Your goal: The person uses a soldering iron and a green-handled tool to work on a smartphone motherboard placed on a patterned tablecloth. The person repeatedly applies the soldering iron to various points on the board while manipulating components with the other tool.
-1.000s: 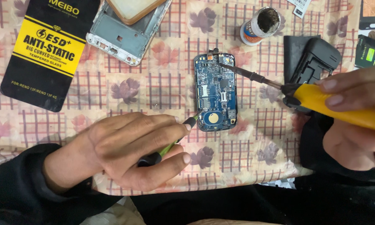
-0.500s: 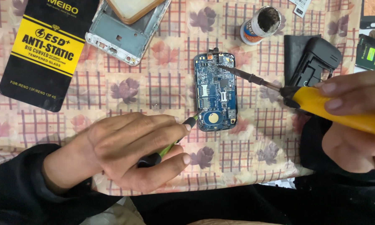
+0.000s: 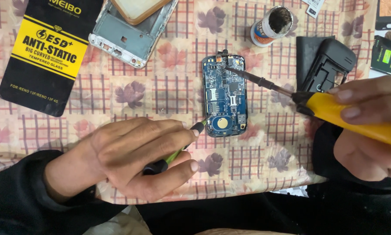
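Note:
A blue phone circuit board (image 3: 225, 96) lies upright on the patterned cloth. My right hand (image 3: 369, 130) grips a yellow-handled soldering iron (image 3: 343, 114); its dark tip rests on the board's top end. My left hand (image 3: 139, 154) holds a thin green and black tool (image 3: 173, 154) whose tip points at the board's lower left edge, by a round gold contact.
A grey phone frame (image 3: 126, 39) with a tan case on it lies at top centre. A black and yellow flat package (image 3: 47, 56) is at top left. A small open jar of dark paste (image 3: 271, 26), a black phone back cover (image 3: 330, 65) and a battery (image 3: 387, 54) sit at top right.

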